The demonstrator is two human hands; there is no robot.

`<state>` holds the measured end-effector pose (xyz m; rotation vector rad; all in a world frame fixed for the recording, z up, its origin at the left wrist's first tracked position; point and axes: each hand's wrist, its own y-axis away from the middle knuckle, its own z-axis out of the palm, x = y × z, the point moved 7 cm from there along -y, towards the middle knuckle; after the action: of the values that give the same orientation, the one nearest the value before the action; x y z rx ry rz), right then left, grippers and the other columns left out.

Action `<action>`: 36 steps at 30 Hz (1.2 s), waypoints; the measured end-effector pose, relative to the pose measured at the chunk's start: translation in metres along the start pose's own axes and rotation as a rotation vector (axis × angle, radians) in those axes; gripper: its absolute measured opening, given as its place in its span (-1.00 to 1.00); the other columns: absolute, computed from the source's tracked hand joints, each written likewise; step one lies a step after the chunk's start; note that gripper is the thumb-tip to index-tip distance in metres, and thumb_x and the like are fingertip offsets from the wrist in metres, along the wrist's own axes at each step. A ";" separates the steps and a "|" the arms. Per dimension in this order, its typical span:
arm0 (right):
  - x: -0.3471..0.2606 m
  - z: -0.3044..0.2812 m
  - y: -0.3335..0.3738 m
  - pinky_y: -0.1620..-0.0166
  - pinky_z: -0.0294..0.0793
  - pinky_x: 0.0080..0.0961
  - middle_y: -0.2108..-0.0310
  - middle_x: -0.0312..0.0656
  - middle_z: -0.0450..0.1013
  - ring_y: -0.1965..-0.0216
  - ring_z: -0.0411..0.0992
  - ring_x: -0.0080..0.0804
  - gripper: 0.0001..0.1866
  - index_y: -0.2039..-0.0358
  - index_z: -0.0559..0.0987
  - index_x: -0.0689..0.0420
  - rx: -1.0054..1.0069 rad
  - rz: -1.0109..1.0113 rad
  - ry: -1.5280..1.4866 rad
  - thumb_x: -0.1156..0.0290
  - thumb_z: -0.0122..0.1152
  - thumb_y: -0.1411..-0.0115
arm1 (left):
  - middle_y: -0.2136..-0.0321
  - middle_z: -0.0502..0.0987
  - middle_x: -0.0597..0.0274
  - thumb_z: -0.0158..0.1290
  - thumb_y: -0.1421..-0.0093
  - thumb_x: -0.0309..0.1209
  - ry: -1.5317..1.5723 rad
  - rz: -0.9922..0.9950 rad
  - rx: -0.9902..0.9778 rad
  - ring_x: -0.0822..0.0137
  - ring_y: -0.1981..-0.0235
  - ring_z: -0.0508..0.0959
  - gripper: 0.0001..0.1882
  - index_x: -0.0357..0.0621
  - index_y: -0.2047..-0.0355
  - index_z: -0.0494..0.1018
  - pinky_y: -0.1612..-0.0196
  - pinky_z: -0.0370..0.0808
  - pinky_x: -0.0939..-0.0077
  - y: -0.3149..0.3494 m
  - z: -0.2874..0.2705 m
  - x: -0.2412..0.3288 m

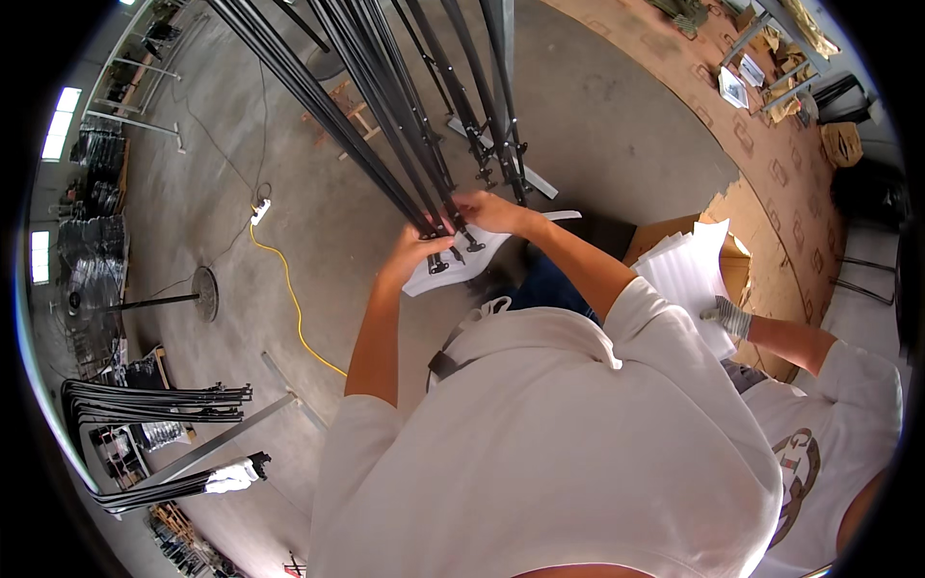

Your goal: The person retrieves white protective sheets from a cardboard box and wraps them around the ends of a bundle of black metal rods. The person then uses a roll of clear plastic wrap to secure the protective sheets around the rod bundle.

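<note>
A bundle of long black metal tubes [358, 144] hangs down in front of me, with small black fittings at the lower ends. My left hand [409, 252] is closed around the bundle's lower end, its thumb across the front. On the other side, my right hand [497, 214] grips the same tubes with curled fingers, partly hidden behind them. A white foam sheet [448, 275] lies behind and under the tube ends, spreading out below both hands. Further tubes [472, 125] hang just beyond, to the right.
At my right, a co-worker's gloved hand [734, 317] touches a stack of white foam sheets [682, 270] in a cardboard box [737, 275]. A yellow cable [294, 302] runs along the floor at left to a power strip [260, 212]. Bent black tubes [164, 405] rest on a rack.
</note>
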<state>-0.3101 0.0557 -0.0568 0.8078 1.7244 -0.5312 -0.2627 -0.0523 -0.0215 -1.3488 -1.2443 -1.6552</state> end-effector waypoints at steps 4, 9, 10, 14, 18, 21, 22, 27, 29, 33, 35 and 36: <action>-0.026 0.000 0.017 0.17 0.33 -0.39 0.29 0.01 0.42 0.26 0.39 -0.11 -0.68 0.17 0.43 0.14 0.009 -0.058 -0.037 0.56 -0.09 0.00 | 0.48 0.39 0.39 0.17 0.12 -0.44 0.027 0.002 0.020 0.54 0.42 0.38 -0.75 -0.15 0.42 0.37 0.33 0.30 0.66 0.002 0.001 -0.005; -0.030 -0.005 0.038 0.21 0.36 -0.37 0.32 -0.02 0.38 0.31 0.39 -0.12 -0.69 0.21 0.44 0.14 0.273 -0.101 0.042 0.56 0.00 0.05 | 0.44 0.40 0.37 0.16 0.10 -0.45 0.037 0.106 0.169 0.53 0.38 0.38 -0.71 -0.19 0.34 0.36 0.28 0.32 0.64 0.006 0.010 0.009; -0.024 -0.005 0.041 0.21 0.35 -0.37 0.34 -0.03 0.38 0.30 0.38 -0.13 -0.69 0.23 0.44 0.15 0.288 -0.011 -0.054 0.55 0.04 0.06 | 0.42 0.40 0.36 0.15 0.09 -0.45 0.052 0.106 0.171 0.53 0.36 0.38 -0.70 -0.21 0.32 0.36 0.26 0.32 0.63 0.009 0.010 0.008; -0.020 0.000 0.049 0.20 0.36 -0.38 0.39 -0.04 0.36 0.26 0.37 -0.15 -0.65 0.26 0.37 0.21 0.250 0.195 -0.041 0.52 0.16 0.13 | 0.31 0.43 0.29 0.12 0.05 -0.48 0.185 -0.012 0.070 0.48 0.27 0.40 -0.60 -0.25 0.16 0.35 0.17 0.31 0.60 0.010 0.008 -0.010; -0.030 0.000 0.054 0.26 0.36 -0.42 0.41 -0.06 0.39 0.34 0.39 -0.26 -0.66 0.31 0.34 0.24 0.332 -0.060 0.145 0.52 0.21 0.14 | 0.20 0.43 0.27 0.10 0.04 -0.48 0.189 -0.002 0.014 0.45 0.20 0.40 -0.54 -0.29 0.08 0.31 0.11 0.30 0.58 0.007 0.018 -0.005; -0.025 0.001 0.062 0.29 0.36 -0.44 0.43 -0.07 0.41 0.37 0.41 -0.28 -0.68 0.31 0.35 0.24 0.363 -0.097 0.046 0.54 0.18 0.13 | 0.24 0.44 0.25 0.13 0.10 -0.51 0.146 -0.021 0.027 0.45 0.20 0.41 -0.49 -0.30 0.08 0.29 0.12 0.30 0.59 0.004 0.022 0.001; -0.020 0.001 0.066 0.30 0.36 -0.45 0.44 -0.07 0.42 0.38 0.41 -0.28 -0.70 0.32 0.36 0.24 0.381 -0.043 -0.063 0.54 0.17 0.12 | 0.25 0.44 0.24 0.14 0.11 -0.52 0.128 -0.015 0.035 0.44 0.20 0.41 -0.48 -0.30 0.08 0.29 0.12 0.30 0.59 0.003 0.022 0.002; -0.008 -0.005 0.091 0.41 0.37 -0.46 0.63 -0.12 0.44 0.53 0.43 -0.33 -0.85 0.52 0.51 0.26 0.424 0.175 -0.111 0.43 0.08 0.06 | 0.06 0.28 0.14 0.14 0.19 -0.57 0.171 -0.065 0.019 0.24 -0.01 0.29 -0.70 -0.19 0.37 0.40 -0.01 0.18 0.44 0.001 0.030 -0.008; 0.002 -0.005 0.099 0.36 0.38 -0.46 0.54 -0.09 0.45 0.46 0.43 -0.33 -0.78 0.43 0.49 0.27 0.370 0.337 -0.166 0.38 0.12 0.07 | 0.00 0.24 0.09 0.09 0.18 -0.59 0.231 -0.049 -0.069 0.13 -0.01 0.29 -0.76 -0.18 0.42 0.38 -0.02 0.18 0.39 -0.005 0.038 -0.006; 0.036 -0.004 0.114 0.26 0.37 -0.46 0.28 0.02 0.39 0.30 0.40 -0.29 -0.40 0.07 0.29 0.27 0.407 0.529 -0.267 0.27 0.22 0.13 | -0.13 0.08 0.01 0.05 0.20 -0.59 0.214 -0.010 -0.205 0.10 -0.12 0.15 -0.80 -0.15 0.48 0.37 -0.08 0.10 0.37 -0.010 0.047 0.001; 0.042 -0.012 0.114 0.20 0.36 -0.46 0.18 0.08 0.32 0.24 0.37 -0.24 -0.18 -0.05 0.08 0.25 0.412 0.542 -0.310 0.28 0.28 0.18 | -0.14 0.05 0.03 0.06 0.21 -0.59 0.185 -0.025 -0.162 0.11 -0.16 0.07 -0.79 -0.13 0.49 0.37 -0.11 0.03 0.35 -0.012 0.047 0.003; 0.042 -0.017 0.113 0.18 0.36 -0.46 0.13 0.11 0.28 0.22 0.36 -0.21 -0.07 -0.11 -0.03 0.24 0.414 0.548 -0.330 0.28 0.31 0.21 | -0.15 0.03 0.03 0.06 0.22 -0.59 0.172 -0.031 -0.139 0.11 -0.18 0.03 -0.79 -0.13 0.49 0.37 -0.13 0.00 0.35 -0.014 0.047 0.005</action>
<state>-0.2446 0.1536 -0.0867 1.3494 1.0371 -0.6059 -0.2608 -0.0034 -0.0193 -1.2433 -1.0724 -1.8668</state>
